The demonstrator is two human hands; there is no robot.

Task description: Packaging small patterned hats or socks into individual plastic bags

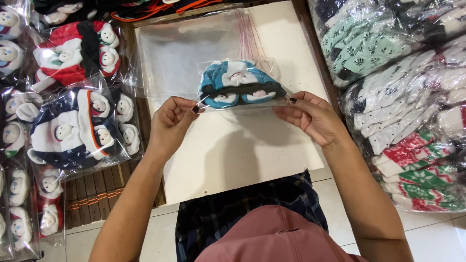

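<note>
Left hand (pixel 171 121) and right hand (pixel 313 116) pinch the lower corners of a clear plastic bag (pixel 241 85), teal-and-white snowman socks folded inside, held just above the white bench (pixel 233 155).

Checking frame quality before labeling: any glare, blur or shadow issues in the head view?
Head view: sharp overall, even light; glare streaks on the clear bag held by the left hand and right hand, and on the wrapped stacks at right; soft arm shadows on the white board; mild wide-angle bending at edges.
</note>
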